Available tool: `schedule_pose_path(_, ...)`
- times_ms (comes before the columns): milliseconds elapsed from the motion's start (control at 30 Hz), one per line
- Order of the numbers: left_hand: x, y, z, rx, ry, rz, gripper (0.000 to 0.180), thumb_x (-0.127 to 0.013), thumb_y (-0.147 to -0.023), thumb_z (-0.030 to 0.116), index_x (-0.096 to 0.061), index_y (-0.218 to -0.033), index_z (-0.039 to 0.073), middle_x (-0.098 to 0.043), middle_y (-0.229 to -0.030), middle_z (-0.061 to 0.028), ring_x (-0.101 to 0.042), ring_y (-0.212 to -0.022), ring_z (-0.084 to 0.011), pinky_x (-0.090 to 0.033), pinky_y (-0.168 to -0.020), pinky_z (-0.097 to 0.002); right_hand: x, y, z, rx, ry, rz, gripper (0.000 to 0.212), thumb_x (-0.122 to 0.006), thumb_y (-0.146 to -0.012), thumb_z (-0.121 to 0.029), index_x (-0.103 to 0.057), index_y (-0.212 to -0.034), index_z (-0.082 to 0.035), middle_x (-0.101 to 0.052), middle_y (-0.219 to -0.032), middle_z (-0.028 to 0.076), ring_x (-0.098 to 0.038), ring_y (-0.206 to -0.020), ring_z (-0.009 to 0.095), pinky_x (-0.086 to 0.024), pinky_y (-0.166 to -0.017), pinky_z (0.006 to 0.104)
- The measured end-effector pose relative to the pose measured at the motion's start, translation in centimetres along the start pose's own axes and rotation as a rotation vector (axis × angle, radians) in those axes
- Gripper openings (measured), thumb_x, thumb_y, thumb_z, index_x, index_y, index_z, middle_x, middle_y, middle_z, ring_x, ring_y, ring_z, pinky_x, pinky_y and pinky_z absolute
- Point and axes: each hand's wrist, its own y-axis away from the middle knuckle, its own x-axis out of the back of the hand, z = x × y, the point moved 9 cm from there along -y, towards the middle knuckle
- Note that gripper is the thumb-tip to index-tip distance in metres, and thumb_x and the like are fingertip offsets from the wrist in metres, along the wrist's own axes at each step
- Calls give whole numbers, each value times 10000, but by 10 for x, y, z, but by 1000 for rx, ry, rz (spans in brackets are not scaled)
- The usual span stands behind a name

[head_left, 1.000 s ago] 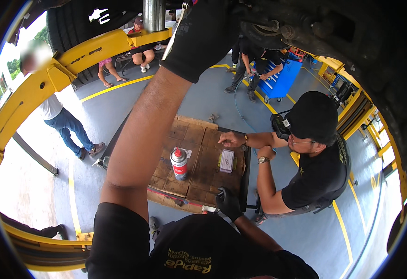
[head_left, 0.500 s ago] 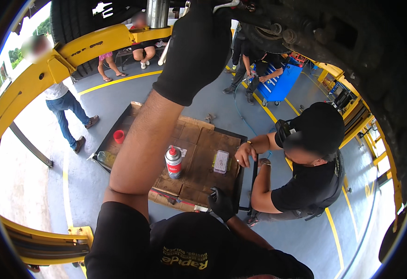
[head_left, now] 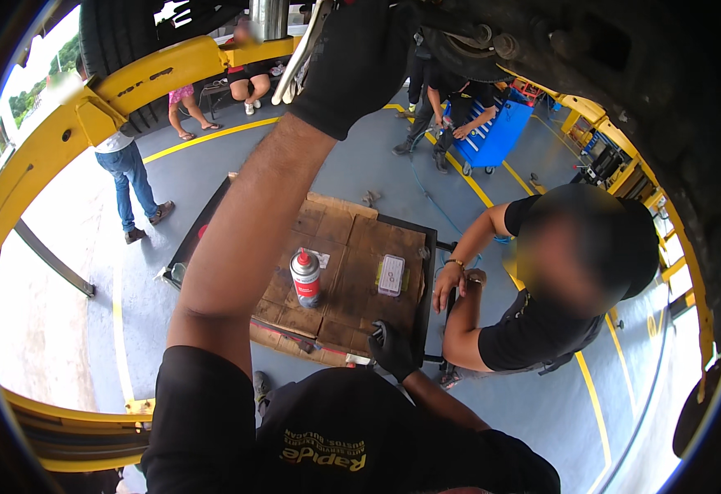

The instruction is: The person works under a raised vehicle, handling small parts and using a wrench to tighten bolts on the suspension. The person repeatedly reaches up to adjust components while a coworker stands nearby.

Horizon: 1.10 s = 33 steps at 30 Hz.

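By table corner, see right hand released, floor widening rightward. Cannot tell left hand's grip beside silvery tool.

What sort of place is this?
Most likely an auto repair shop: a dark vehicle underside overhead, a yellow arm that looks like part of a lift, and a blue tool cart on wheels behind the work table.

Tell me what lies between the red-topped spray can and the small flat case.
In the head view, brown cardboard lies between the spray can and the case; a pale patch shows beside the can.
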Motion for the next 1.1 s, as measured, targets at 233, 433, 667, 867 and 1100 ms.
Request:
schedule_pose_path(233,-13,14,8,43,-263,-268,313,-510,-1075,183,-566,-1309,-17,-656,-1117,-159,-630,-985,-323,-504,-898,-388,12,-2,-7,-29,20,-1,430,-717,-888,-213,-633,-1259,-13,-709,-881,147,-719,-818,289,-567,-778,420)
schedule_pose_path(433,0,17,-10,481,387,-168,311,-458,-1105,132,-554,-1349,-35,-648,-1246,-167,-620,-1150,-257,-475,-996,-336,-2,0,6,-12,-7,17,430,-723,-887,-220,-633,-1260,-24,-718,-904,144,-723,-831,301,-572,-778,431)
schedule_pose_path(667,-1,0,-11,252,83,-297,516,-551,-1004,62,-419,-1503,52,-710,-939,-190,-683,-743,-423,-512,-630,-455,6,3,-2,-23,5,44,437,-719,-897,-241,-626,-1272,-37,-726,-925,150,-728,-847,321,-578,-781,445)
schedule_pose_path(867,-4,3,-21,107,206,-177,468,-540,-1038,102,-438,-1483,1,-719,-1007,-198,-717,-884,-388,-547,-755,-424,-2,2,7,-30,7,9,442,-718,-901,-251,-621,-1276,-38,-731,-939,161,-732,-866,320,-578,-789,444)
schedule_pose_path(1100,-10,7,-30,129,226,-205,439,-536,-1057,95,-470,-1472,-32,-615,-1373,-229,-558,-1349,-354,-414,-1120,-393,-2,3,7,-19,-24,24,384,-699,-903,-181,-627,-1238,-8,-693,-899,149,-701,-826,286,-559,-790,398)
